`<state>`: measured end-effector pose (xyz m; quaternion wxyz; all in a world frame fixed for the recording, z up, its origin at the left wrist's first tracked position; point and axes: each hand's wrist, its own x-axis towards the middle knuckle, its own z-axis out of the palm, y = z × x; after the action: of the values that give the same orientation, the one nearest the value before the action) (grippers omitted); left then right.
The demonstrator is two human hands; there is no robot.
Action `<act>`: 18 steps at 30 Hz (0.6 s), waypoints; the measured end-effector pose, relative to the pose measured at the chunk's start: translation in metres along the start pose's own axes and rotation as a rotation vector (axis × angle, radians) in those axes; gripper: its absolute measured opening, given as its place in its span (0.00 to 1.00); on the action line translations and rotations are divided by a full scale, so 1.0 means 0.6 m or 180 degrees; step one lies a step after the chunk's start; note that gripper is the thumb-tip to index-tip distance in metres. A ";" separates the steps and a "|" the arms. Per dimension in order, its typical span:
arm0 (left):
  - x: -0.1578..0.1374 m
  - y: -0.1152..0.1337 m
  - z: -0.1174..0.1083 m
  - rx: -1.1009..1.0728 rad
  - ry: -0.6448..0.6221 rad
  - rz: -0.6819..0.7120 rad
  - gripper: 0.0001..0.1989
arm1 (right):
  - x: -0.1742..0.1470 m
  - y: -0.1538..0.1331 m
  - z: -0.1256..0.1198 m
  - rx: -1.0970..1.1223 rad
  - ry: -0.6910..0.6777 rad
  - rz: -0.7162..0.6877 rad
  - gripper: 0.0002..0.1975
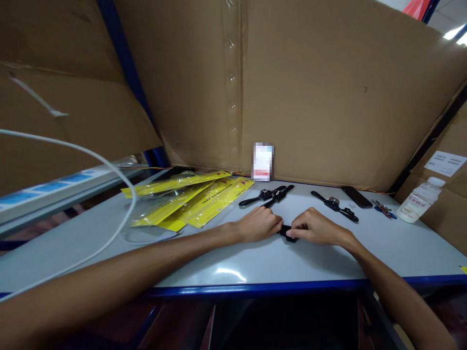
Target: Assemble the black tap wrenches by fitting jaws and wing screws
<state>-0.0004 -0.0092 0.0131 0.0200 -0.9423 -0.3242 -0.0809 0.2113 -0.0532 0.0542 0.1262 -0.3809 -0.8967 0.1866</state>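
Note:
A black spokeshave point(287, 233) lies low over the tabletop, between my two hands and partly hidden by them. My left hand point(260, 224) is closed round its left end. With bent fingers and thumb, my right hand point(314, 226) grips it near the middle and right side. Just beyond my left hand, two more black spokeshaves point(260, 197) point(278, 194) lie crossing each other. Another spokeshave point(333, 206) rests to the right, with a small metal plate point(333, 200) against its middle.
Yellow blister packs point(204, 201) are piled at the left, near a white cable point(134, 194) and a power strip point(47, 192). At the right are a dark phone point(356, 197), keys point(383, 209) and a plastic bottle point(419, 200). A card point(263, 163) leans on the cardboard wall point(328, 97).

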 end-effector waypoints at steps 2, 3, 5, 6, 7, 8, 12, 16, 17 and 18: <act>0.000 0.000 0.001 -0.0004 0.0010 0.0020 0.16 | 0.000 -0.002 -0.001 0.0139 -0.0105 -0.0104 0.16; 0.000 -0.001 0.001 -0.0004 0.0021 0.0020 0.17 | 0.000 -0.002 -0.001 0.0087 -0.0072 -0.0106 0.16; 0.000 -0.001 0.003 -0.0002 0.0038 0.0005 0.17 | 0.001 -0.003 -0.001 -0.0156 0.0087 -0.0010 0.14; 0.000 -0.001 0.003 0.0001 0.0035 -0.0006 0.18 | 0.001 -0.003 -0.001 -0.0254 0.0141 0.0052 0.13; 0.000 -0.001 0.003 0.0006 0.0025 -0.0010 0.18 | 0.001 -0.003 -0.001 -0.0286 0.0144 0.0096 0.13; 0.000 -0.002 0.002 0.0013 0.0012 -0.0010 0.18 | 0.001 -0.002 -0.002 -0.0245 0.0102 0.0109 0.13; 0.000 -0.002 0.001 0.0009 -0.0001 -0.0001 0.17 | 0.001 -0.001 -0.002 0.0214 -0.0119 -0.0052 0.15; 0.000 -0.003 0.002 -0.0010 0.0012 -0.0003 0.17 | 0.000 -0.005 -0.006 -0.0008 -0.0079 0.0045 0.13; 0.000 -0.002 0.002 -0.0008 0.0010 -0.0004 0.18 | -0.002 -0.006 -0.008 -0.0213 -0.0014 0.0181 0.11; 0.000 -0.002 0.002 -0.0002 0.0005 -0.0007 0.18 | -0.004 -0.009 -0.010 -0.0429 0.0034 0.0320 0.11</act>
<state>-0.0010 -0.0082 0.0118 0.0198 -0.9419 -0.3252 -0.0818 0.2119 -0.0568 0.0617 0.0955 -0.4341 -0.8863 0.1299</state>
